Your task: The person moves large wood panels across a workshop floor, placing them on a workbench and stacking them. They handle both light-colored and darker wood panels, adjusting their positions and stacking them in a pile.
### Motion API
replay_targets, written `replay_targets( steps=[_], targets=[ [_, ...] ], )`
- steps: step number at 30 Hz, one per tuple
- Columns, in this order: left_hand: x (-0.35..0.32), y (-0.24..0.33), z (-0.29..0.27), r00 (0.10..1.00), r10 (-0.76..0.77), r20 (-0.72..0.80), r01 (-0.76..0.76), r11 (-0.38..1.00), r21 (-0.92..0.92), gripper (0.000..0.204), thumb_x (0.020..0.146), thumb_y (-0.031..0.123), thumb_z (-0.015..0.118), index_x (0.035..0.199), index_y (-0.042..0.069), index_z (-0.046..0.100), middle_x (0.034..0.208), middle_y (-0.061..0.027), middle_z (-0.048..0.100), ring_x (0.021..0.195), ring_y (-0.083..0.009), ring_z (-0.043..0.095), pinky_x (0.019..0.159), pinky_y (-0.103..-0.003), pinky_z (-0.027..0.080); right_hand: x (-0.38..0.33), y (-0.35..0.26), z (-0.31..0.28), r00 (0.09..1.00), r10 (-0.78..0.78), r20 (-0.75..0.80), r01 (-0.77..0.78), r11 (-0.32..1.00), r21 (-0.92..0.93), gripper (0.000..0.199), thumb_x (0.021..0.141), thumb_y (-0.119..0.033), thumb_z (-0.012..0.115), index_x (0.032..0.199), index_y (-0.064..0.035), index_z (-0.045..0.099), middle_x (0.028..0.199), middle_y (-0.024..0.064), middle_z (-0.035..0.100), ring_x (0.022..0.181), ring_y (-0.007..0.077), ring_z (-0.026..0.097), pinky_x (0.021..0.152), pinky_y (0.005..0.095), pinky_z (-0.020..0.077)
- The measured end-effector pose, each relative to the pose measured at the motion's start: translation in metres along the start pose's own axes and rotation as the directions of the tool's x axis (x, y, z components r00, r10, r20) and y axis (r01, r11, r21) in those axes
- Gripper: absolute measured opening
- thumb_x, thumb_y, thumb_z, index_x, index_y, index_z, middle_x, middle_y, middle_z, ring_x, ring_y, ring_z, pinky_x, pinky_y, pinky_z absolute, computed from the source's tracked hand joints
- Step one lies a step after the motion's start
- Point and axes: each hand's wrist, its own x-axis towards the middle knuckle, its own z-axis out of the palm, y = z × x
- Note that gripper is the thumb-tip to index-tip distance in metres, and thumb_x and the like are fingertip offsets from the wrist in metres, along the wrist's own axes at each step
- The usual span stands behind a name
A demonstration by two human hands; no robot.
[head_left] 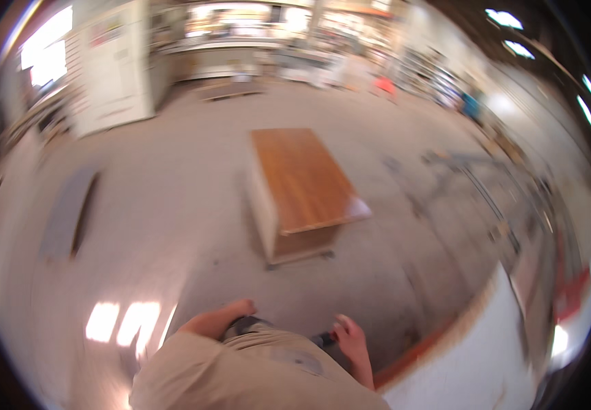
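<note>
My left hand [243, 307] hangs low in front of my body, smeared by motion, its fingers not distinguishable. Close to my right side is my right hand [350, 336], fingers loosely bent and apart, with nothing visible in it. Neither hand touches anything that I can make out. Ahead of both, out of reach, a box-shaped block or stack [264, 205] with a brown wood-grain top [302, 179] stands on a low base. A white sheet or patch [358, 209] shows at its near right corner.
A large white panel [469, 348] with a brown edge lies close on my right. Grey metal bars [490, 198] lie on the floor beyond it. On the left is a flat grey board [70, 208]. A tall white cabinet [112, 68] and a cluttered workbench [230, 46] stand far off.
</note>
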Motion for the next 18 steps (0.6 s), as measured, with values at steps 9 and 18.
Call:
replay_targets(
  steps=[9,18],
  targets=[
    [-0.002,-0.011,-0.009,1.000,0.003,0.030,-0.003,1.000,-0.017,0.038,0.074,0.041,0.065,0.090,0.007,0.071,0.090,-0.0163,0.070,0.091,-0.0309,0.067,0.082,-0.041,0.052,-0.012,-0.005,-0.006,0.996,0.091,0.023,-0.092,0.993,0.073,0.034,0.095,-0.019,0.054,0.123,-0.0014,0.055,0.080,0.0063,0.065,0.075,0.0147,0.061,0.073,0.0286,0.0479],
    [-0.016,0.007,-0.011,0.999,-0.002,0.049,0.003,1.000,-0.018,0.041,0.077,0.040,0.061,0.097,0.005,0.070,0.096,-0.0190,0.069,0.095,-0.0352,0.065,0.085,-0.043,0.051,-0.013,-0.015,-0.011,0.995,0.097,0.025,-0.099,0.990,0.102,0.034,0.095,-0.019,0.055,0.125,-0.0019,0.054,0.080,0.0079,0.065,0.076,0.0128,0.061,0.071,0.0278,0.0480]
  ],
)
